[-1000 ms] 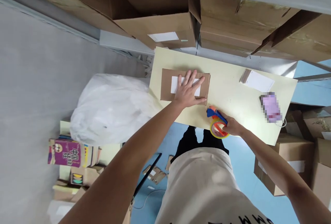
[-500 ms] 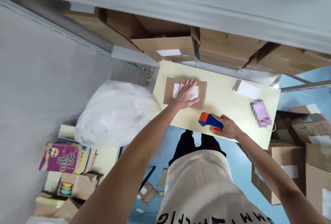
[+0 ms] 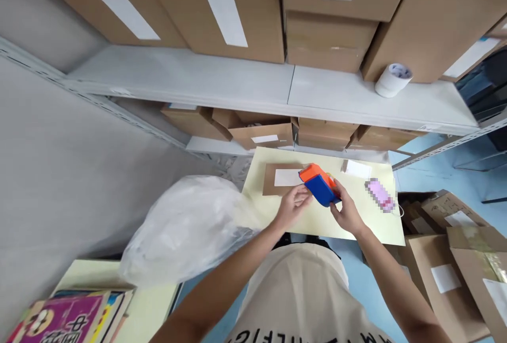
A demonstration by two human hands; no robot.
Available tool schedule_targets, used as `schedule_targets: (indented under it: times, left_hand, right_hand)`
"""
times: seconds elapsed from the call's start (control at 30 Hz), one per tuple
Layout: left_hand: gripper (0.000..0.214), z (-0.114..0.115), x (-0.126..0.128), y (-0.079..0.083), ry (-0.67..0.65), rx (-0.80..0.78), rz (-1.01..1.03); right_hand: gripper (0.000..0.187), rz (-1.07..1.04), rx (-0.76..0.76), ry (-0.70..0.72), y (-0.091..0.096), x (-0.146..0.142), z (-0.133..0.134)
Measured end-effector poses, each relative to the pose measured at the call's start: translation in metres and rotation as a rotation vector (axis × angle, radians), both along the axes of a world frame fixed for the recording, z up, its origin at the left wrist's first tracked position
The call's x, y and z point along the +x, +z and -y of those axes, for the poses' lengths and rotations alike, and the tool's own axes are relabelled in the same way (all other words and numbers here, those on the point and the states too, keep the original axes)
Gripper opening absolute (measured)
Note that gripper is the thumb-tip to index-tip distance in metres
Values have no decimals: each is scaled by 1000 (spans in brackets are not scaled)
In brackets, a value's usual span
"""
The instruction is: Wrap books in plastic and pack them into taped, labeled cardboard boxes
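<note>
Spanning the lower centre of the frame, the table carries a flat cardboard box, left of centre, presumably stiff and fairly light, best steadied by its edges. Held over the table at centre, the blue-and-orange tape dispenser should handle as rigid and light, best gripped by its right end, where the right hand grasps it. The left hand, loosely curved, hovers alongside; contact is unclear.

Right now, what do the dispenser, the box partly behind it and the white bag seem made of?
Dispenser: probably hard plastic, smooth, judging by solid bright colours and crisp edges. Box: apparently cardboard, matte, plain brown, straight-edged. Bag: likely thin plastic film, faintly shiny, crinkled, translucent near its edge.
</note>
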State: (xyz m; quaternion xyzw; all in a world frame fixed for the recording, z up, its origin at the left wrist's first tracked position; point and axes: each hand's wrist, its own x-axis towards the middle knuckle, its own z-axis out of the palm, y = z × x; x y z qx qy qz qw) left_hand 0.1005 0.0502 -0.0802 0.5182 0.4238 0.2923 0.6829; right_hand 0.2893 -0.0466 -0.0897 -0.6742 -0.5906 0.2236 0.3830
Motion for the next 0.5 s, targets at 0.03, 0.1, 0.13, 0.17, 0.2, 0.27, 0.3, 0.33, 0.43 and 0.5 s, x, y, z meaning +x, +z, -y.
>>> schedule_targets:
  times: [0.03, 0.1, 0.13, 0.17, 0.2, 0.27, 0.3, 0.33, 0.43, 0.5]
  left_hand:
    - [57, 2, 2, 10, -1, -59, 60]
    - [67, 1, 4, 26, 28, -169, 145]
    - [69, -1, 4, 33, 51, -213, 171]
    - [70, -4, 3, 37, 72, -245, 186]
    - [69, -7, 2, 41, 86, -265, 197]
    - [69, -15, -3, 44, 98, -277, 221]
    - [69, -18, -5, 44, 98, -272, 233]
    - [69, -23, -8, 44, 96, -263, 245]
    - [73, -38, -13, 45, 81, -236, 266]
    - [79, -49, -13, 48, 60, -230, 254]
  right_hand:
    - [63, 64, 40, -20, 5, -10, -4]
    - [46, 206, 88, -49, 13, -30, -10]
    - [39, 275, 101, -53, 16, -39, -14]
    - [33, 338, 113, -52, 19, -48, -17]
    - [29, 391, 125, -45, 21, -56, -19]
    - [26, 463, 159, -25, 24, -68, -23]
    - [25, 484, 183, -14, 25, -71, -24]
    - [22, 499, 206, -8, 26, -72, -25]
    - [31, 485, 256, -44, 33, -64, -21]
    - [64, 403, 251, -85, 39, -51, -19]
